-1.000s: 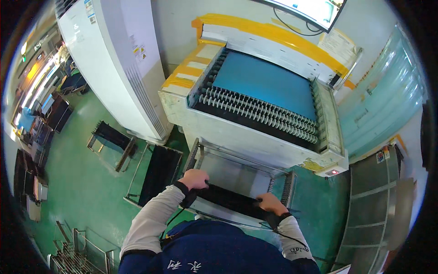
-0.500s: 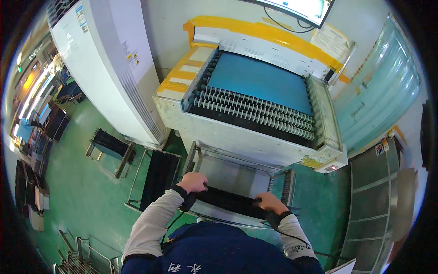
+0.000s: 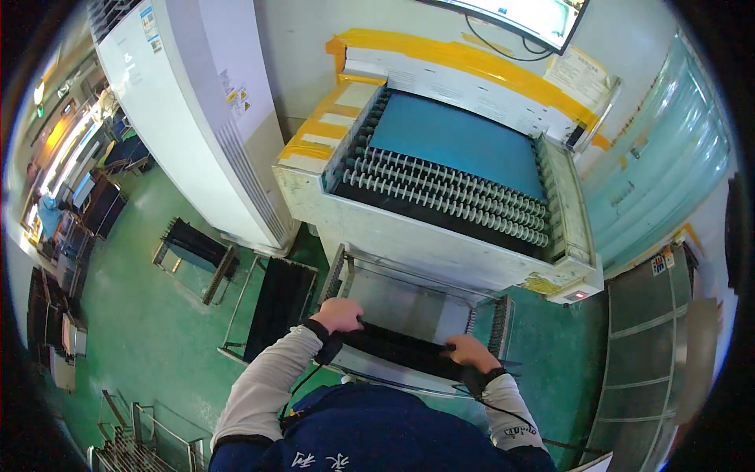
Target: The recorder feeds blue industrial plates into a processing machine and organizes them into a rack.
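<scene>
A metal rack (image 3: 373, 256) with spring-like side rails stands in front of me, below the roller machine. A tight row of thin dark panels (image 3: 403, 348) fills its near side. At the row's left end, my left hand (image 3: 340, 315) has its fingers curled over the edge. My right hand (image 3: 472, 352) is closed at the opposite end, level with the right rail. Both sets of fingertips are partly hidden, as are the panels' lower parts. A flat blue sheet (image 3: 460, 141) lies on the machine's rollers (image 3: 448, 197), beyond my hands.
The machine's pale housing (image 3: 425, 252) rises just past the rack. Left of me stand a second rack of dark panels (image 3: 279, 307), a smaller loaded rack (image 3: 195, 250) and a tall white cabinet unit (image 3: 197, 118). A grey metal panelled stand (image 3: 641, 370) is at right.
The whole view has shifted slightly right and down. My hands keep their places at the two ends of the panel row, and the blue sheet shows no clear movement on the rollers.
</scene>
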### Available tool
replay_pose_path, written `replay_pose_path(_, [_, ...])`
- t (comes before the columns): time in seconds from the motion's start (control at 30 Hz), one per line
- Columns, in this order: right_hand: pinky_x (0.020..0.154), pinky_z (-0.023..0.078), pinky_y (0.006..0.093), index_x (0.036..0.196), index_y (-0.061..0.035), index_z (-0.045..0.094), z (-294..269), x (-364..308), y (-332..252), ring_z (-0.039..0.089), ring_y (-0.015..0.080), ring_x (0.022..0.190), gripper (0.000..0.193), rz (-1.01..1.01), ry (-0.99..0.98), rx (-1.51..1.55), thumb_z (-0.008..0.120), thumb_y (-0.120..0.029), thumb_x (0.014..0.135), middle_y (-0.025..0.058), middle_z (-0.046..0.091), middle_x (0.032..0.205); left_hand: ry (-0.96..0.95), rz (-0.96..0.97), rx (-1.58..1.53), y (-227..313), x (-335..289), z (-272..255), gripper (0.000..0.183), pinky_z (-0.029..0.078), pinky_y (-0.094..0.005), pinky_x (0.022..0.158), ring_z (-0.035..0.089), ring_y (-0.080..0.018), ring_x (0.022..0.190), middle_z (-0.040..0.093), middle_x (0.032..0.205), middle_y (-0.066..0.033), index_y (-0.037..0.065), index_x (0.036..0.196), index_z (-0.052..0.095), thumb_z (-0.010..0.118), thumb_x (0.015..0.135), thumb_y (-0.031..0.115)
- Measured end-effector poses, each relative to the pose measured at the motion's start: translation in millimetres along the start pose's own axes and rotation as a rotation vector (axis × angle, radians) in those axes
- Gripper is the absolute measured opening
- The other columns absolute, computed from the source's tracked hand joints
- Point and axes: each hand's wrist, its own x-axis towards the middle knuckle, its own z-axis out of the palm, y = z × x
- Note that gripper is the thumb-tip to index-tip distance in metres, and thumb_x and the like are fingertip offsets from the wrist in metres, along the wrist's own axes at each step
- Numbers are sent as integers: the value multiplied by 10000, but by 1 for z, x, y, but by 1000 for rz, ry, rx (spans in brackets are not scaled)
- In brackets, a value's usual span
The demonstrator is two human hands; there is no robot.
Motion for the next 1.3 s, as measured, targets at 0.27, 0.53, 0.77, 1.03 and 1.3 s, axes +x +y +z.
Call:
replay_pose_path(0.27, [765,520,479,1026,-65,711,-3,0,-2,667,429,911,365,-4,-7,-13,732,-383,849,197,715,959,-28,-21,-10,3,1,-3,381,550,-480,782,690,-344,948,722,990,-103,163,1020,747,726,787,465])
replay_pose_path(0.53, [784,512,485,1051,-46,705,8,5,14,654,443,931,392,-31,54,-66,730,-372,832,216,706,963,-22,-26,-38,6,-4,-8,354,560,-491,802,702,-352,958,735,988,-120,165,1016,755,722,775,421])
replay_pose_path(0.77, [783,540,442,989,-19,751,2,2,8,712,395,872,374,54,21,112,740,-284,724,231,719,905,138,67,-16,-1,9,14,279,555,-510,594,713,-362,748,722,813,-139,96,824,755,715,697,341])
replay_pose_path(1.03, [779,532,468,960,-9,752,37,31,92,691,429,884,396,-53,130,-135,775,-275,668,239,716,884,168,34,-74,-2,21,27,295,566,-488,689,723,-338,809,750,865,-91,144,871,787,808,678,366])
replay_pose_path(1.3, [776,533,456,952,-9,755,23,21,73,706,406,866,383,-25,58,82,808,-286,693,224,726,867,120,16,-17,-5,35,37,289,562,-471,683,724,-339,824,751,855,-99,137,850,787,815,675,365])
